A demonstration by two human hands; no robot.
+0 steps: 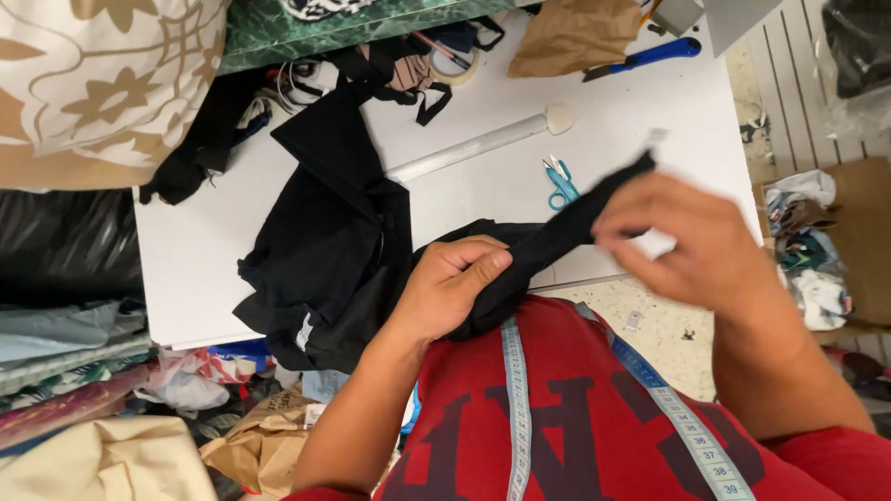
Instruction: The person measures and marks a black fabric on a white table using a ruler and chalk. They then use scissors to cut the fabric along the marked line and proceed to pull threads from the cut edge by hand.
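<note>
A person in a red shirt stretches a strip of black fabric (557, 237) above a white surface (650, 102), the left hand (455, 283) closed on its bunched end, the right hand (682, 241) pinching the other end. More black cloth (325, 250) with a small white label lies on the surface. Blue scissors (560, 184) rest nearby. A crumpled brown paper bag (571, 35) sits at the far edge, another (260, 445) lower left.

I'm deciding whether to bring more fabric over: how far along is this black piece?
Done: nothing finished shows. In hand: left hand grips the black fabric strip, right hand pinches its far end. Left: the black garment lies bunched on the white table, blue scissors beside it.
</note>
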